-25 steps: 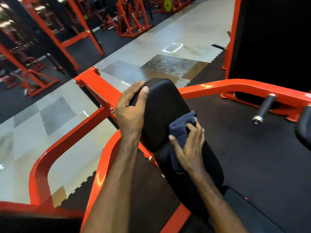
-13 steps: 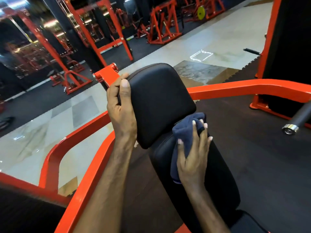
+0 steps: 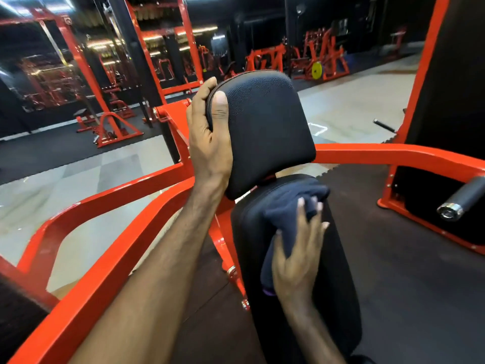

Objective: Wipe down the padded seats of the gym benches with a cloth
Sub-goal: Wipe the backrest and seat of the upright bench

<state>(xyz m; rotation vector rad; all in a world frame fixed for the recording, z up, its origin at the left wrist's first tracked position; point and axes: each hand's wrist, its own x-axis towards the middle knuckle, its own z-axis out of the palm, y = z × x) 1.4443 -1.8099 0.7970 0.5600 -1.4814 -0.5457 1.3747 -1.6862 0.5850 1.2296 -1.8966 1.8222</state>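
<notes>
Two hands at work, left hand (image 3: 210,137) gripping head pad (image 3: 265,127) edge, right hand (image 3: 296,258) pressing cloth (image 3: 286,206) with spread fingers

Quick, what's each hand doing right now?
Left hand: grips the edge of the upper pad.
Right hand: open, fingers pressing the cloth against the lower pad.

Orange machines (image 3: 265,60) stand far across a pale tiled floor (image 3: 354,106); a yellow plate (image 3: 317,70) hangs far right.
</notes>
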